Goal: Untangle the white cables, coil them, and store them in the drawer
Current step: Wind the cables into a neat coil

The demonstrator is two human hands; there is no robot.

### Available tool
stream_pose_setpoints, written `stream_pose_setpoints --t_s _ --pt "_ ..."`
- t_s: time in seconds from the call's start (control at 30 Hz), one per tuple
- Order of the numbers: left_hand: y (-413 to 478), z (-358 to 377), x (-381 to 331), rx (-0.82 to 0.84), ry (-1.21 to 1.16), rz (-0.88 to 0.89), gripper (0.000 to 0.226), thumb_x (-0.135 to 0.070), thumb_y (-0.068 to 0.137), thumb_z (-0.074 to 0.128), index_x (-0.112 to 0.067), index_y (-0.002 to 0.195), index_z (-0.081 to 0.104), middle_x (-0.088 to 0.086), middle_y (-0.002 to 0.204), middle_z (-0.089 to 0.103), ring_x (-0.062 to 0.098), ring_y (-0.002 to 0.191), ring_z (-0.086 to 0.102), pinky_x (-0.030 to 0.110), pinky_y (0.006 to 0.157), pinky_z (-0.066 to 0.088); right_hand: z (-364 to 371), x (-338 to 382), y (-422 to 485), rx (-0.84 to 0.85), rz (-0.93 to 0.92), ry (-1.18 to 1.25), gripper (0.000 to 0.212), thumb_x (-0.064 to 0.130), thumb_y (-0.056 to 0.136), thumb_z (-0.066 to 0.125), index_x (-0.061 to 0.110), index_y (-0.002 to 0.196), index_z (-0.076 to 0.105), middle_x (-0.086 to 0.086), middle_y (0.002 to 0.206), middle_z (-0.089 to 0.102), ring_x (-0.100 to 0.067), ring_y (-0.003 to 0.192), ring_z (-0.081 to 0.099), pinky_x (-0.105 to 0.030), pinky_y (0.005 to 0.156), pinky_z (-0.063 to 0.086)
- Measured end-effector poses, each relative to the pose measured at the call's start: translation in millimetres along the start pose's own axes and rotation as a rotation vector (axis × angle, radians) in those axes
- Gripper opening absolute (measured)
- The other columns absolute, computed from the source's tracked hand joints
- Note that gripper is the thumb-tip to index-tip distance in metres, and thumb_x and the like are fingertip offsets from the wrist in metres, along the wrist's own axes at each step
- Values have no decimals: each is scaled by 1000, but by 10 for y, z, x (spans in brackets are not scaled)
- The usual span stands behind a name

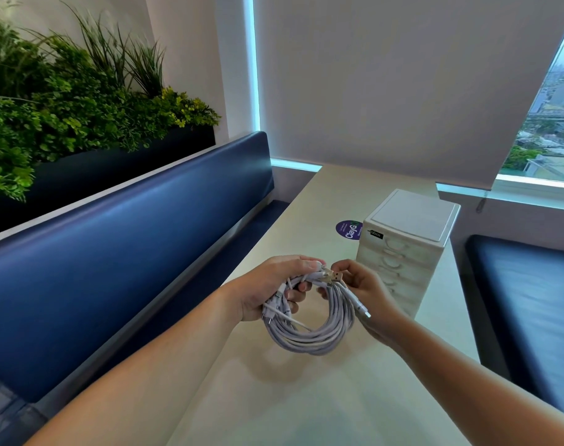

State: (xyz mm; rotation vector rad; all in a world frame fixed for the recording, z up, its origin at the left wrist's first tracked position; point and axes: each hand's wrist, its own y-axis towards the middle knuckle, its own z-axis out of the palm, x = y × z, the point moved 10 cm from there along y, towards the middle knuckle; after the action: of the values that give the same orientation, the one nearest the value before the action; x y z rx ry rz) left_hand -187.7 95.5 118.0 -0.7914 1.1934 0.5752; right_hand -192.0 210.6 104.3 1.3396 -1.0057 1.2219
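Observation:
A bundle of white cables (309, 336) hangs in a round coil above the pale table (274, 397). My left hand (274, 288) grips the coil's upper left side, with several plug ends sticking out between its fingers. My right hand (367, 294) pinches the coil's upper right side beside a USB plug (335, 277). Another connector (364, 312) dangles below that hand. Just behind the hands stands a small white drawer unit (406, 252) with several drawers, all of them closed.
A round purple sticker (349, 230) lies on the table left of the drawer unit. A blue padded bench (113, 252) runs along the left, with green plants (65, 101) above it. Another dark seat (525, 304) is at the right, under a window with a lowered blind.

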Motion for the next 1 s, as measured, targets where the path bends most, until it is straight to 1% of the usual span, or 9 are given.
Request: stream_pose_setpoints --t_s 0.1,0.2,0.4,0.47,0.6,0.67,0.77,0.87,1.0 --pt "14 -62 -66 -22 -71 42 20 -27 97 53 -16 110 63 -3 65 45 6 49 32 18 46 31 32 -78 -69 11 80 26 10 6 91 56 7 93 66 -8 82 72 -23 80 65 -35 76 53" --pt "20 -141 -122 -70 -66 87 20 -29 98 52 -16 107 64 -3 64 45 7 51 33 17 45 35 107 -186 -175 19 211 280 34 13 100 34 6 100 67 -14 84 71 -25 83 67 -32 74 54" --pt "58 -356 -44 -255 -129 154 28 -25 99 53 -8 118 62 -2 67 46 7 50 36 18 44 37 281 -218 -256 81 312 481 80 61 94 19 -1 92 71 -23 94 69 -26 84 68 -29 76 56" --pt "65 -375 -14 -279 -139 176 22 -26 99 53 -10 110 63 -1 69 45 7 51 37 18 45 37 288 -229 -260 40 295 492 73 61 89 29 0 97 68 -22 95 69 -25 83 68 -29 75 57" --pt "106 -394 11 -345 -70 226 25 -30 100 53 -11 114 61 -1 71 48 7 53 42 22 51 43 234 -173 -247 -92 167 331 37 22 80 66 1 108 53 -16 87 67 -19 77 67 -26 68 55" --pt "110 -405 23 -355 20 234 33 -36 98 54 -11 120 59 1 77 50 8 58 49 33 64 52 180 -156 -240 -144 163 289 29 7 86 62 2 111 48 -15 83 68 -19 73 67 -27 66 54" --pt "80 -391 45 -304 204 179 42 -46 92 54 -19 123 56 3 91 61 11 78 59 40 86 55 121 -144 -227 -141 196 169 21 4 94 52 4 114 46 -9 75 68 -18 68 64 -33 70 52" --pt "44 -385 73 -184 325 51 48 -45 84 61 -18 123 55 6 105 64 12 86 62 27 78 57 54 -145 -222 -97 211 33 19 6 96 49 6 115 46 -6 71 66 -16 63 60 -32 63 48" --pt "7 -305 131 -23 527 -69 38 -19 90 70 -15 125 56 9 121 63 16 101 65 22 76 56 132 -159 -249 19 206 -178 22 9 95 52 16 115 43 -1 67 66 -16 67 59 -30 62 47"
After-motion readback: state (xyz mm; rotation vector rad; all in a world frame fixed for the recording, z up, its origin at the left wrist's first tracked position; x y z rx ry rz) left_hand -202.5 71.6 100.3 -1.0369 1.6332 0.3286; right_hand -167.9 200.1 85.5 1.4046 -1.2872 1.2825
